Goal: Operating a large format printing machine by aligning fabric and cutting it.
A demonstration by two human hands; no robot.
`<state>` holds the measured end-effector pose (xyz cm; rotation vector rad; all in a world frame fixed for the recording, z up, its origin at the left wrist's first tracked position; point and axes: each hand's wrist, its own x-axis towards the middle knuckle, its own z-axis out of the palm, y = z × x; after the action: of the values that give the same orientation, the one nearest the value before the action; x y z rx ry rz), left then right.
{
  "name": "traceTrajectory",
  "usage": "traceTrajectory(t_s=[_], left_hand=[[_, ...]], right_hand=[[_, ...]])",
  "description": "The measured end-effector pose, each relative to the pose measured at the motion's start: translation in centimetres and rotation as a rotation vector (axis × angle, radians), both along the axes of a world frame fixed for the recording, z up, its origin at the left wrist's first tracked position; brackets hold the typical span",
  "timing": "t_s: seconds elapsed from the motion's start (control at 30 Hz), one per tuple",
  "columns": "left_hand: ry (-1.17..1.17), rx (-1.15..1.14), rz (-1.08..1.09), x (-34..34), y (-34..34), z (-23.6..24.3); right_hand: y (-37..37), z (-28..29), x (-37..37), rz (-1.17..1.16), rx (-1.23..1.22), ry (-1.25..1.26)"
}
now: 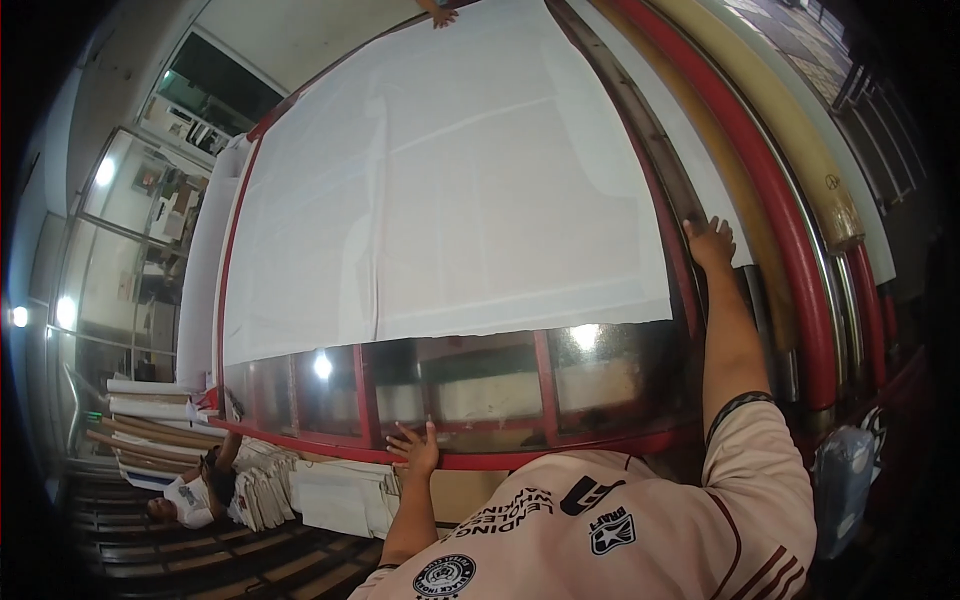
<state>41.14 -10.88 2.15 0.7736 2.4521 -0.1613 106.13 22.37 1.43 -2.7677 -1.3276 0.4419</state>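
A large white sheet [500, 220] lies over a glass-topped table with a red frame [480, 461]. It has a long crease down its length and some wrinkles. My left hand [416, 450] rests on the near red edge, fingers spread on the glass, short of the sheet's near border. Farther off to the right, my right hand [711, 244] lies on the dark rail [655, 135] along the table's right side, fingers apart, beside the sheet's right edge. Neither hand holds anything. At the far end, another person's hand [441, 16] touches the sheet's far border.
Long rolls in red [760, 180] and tan [835, 190] stand along the right side. Another person [195, 498] is at lower left, one arm reaching toward the table's corner. Stacked rolls [150, 410] and folded white material [345, 495] sit near there. A blue-grey wrapped bundle [843, 485] is at right.
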Motion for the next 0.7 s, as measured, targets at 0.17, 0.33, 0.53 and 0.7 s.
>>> traceTrajectory(t_s=[0.17,0.33,0.53,0.7], left_hand=[[-0.003,0.004,-0.007,0.1,0.0,-0.1],[-0.005,0.024,-0.001,-0.1,-0.1,-0.2],[-0.008,-0.016,-0.020,-0.2,0.2,-0.3],[0.005,-0.007,0.021,-0.4,0.1,-0.7]], right_hand=[[0.2,0.0,0.2,-0.005,-0.004,0.016],[0.3,-0.8,0.7,-0.012,0.009,0.008],[0.0,-1.0,0.8,-0.030,0.052,0.037],[0.0,-0.4,0.6,-0.049,0.069,0.050]])
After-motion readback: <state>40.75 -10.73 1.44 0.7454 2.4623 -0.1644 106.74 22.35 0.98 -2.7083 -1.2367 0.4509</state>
